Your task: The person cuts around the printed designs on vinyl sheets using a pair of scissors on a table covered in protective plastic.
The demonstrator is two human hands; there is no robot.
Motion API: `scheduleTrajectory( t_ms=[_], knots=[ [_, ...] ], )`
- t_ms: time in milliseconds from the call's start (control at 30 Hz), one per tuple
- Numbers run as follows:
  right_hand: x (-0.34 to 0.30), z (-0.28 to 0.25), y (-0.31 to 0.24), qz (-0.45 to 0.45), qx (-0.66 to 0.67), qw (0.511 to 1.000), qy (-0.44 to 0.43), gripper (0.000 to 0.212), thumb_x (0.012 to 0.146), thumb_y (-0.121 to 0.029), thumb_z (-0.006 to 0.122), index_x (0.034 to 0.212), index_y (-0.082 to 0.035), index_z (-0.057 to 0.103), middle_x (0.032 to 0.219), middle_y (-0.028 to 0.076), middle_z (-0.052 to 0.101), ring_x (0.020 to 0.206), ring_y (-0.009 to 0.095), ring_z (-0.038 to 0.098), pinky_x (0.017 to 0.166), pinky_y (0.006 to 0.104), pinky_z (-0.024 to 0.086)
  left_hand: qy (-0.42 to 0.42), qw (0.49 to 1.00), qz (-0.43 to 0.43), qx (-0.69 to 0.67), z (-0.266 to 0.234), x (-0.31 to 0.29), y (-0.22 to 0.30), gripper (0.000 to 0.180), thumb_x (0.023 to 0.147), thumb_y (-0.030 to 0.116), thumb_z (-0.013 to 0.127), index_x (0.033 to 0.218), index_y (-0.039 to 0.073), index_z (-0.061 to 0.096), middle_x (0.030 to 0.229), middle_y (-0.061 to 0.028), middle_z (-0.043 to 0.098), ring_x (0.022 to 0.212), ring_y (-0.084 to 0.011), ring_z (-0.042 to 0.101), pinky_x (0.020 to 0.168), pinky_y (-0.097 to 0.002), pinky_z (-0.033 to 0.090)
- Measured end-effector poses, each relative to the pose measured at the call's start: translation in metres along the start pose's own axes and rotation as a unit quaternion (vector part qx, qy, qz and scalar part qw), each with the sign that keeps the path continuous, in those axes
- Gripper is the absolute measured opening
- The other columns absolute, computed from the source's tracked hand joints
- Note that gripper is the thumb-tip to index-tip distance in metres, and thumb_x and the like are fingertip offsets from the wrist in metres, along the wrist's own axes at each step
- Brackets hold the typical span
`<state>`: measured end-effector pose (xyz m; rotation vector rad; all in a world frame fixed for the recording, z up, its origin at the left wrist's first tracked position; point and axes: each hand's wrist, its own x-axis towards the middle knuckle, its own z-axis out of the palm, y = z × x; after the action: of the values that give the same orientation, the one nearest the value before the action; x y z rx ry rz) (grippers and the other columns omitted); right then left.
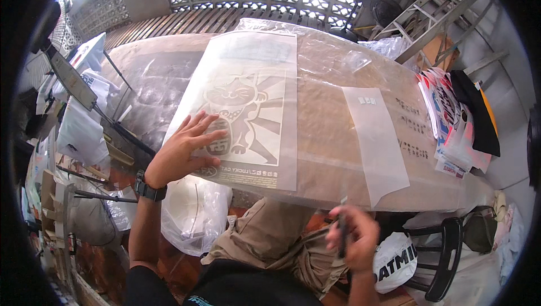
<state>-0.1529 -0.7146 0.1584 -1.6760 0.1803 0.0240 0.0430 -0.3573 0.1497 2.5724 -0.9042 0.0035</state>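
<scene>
My left hand (183, 151) lies flat with fingers spread on a large sheet (287, 108). The sheet is whitish and see-through, printed with a waving cat and rays; its lettering reads reversed. A dark watch is on that wrist. Off the table's near edge, my right hand (358, 235) is closed around a dark-handled utility knife (342, 232). Motion blurs the knife, and what looks like a pale blade points up toward the table. A smaller translucent strip (380, 142), cut unevenly, rests on the table to the right of the printed sheet.
The table (327, 137) is covered in clear plastic. Printed packets and a black folded item (476, 114) are stacked at its right end. A ladder (445, 15) and a fan (386, 10) stand behind. Black rods (127, 134) jut in at left; a black chair (448, 258) is at lower right.
</scene>
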Motion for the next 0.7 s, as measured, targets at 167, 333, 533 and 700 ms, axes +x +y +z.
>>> scheduleTrajectory(
  t_ms=[167,333,533,700],
  knots=[
    [-0.051,0.066,0.06,0.062,0.193,0.973,-0.106,0.061,0.077,-0.033,0.089,0.117,-0.001,0.056,0.081,0.003,0.065,0.075,0.011,0.064,0.072,0.0268,0.051,0.124,0.991,-0.046,-0.037,0.044,0.021,0.073,0.058,0.086,0.049,0.073,0.132,0.013,0.065,0.152,-0.0207,0.045,0.147,-0.0413,0.033,0.121,-0.0543,0.022],
    [-0.065,0.074,0.066,0.116,0.219,0.964,-0.097,0.07,0.079,-0.053,0.081,0.118,-0.001,0.055,0.078,0.003,0.065,0.073,0.009,0.063,0.066,0.0238,0.05,0.12,0.99,-0.05,0.059,0.069,0.025,0.078,0.07,0.088,0.063,0.062,0.137,0.013,0.061,0.154,-0.0241,0.041,0.146,-0.0453,0.031,0.121,-0.0536,0.022],
    [-0.041,0.084,0.037,0.142,0.143,0.975,-0.094,0.089,0.078,-0.066,0.074,0.125,0.007,0.051,0.075,0.009,0.065,0.064,0.014,0.066,0.06,0.0251,0.054,0.12,0.99,-0.031,0.062,0.067,0.024,0.075,0.065,0.09,0.058,0.062,0.138,0.014,0.061,0.154,-0.0234,0.042,0.146,-0.0457,0.031,0.12,-0.052,0.024],
    [-0.038,0.093,0.02,0.139,0.145,0.977,-0.067,0.073,0.084,-0.051,0.077,0.126,0.004,0.052,0.074,0.005,0.065,0.066,0.01,0.065,0.061,0.0236,0.053,0.112,0.992,-0.011,0.048,0.064,0.021,0.074,0.061,0.09,0.054,0.065,0.136,0.014,0.062,0.154,-0.0223,0.042,0.145,-0.0462,0.032,0.12,-0.0525,0.025]
  ],
)
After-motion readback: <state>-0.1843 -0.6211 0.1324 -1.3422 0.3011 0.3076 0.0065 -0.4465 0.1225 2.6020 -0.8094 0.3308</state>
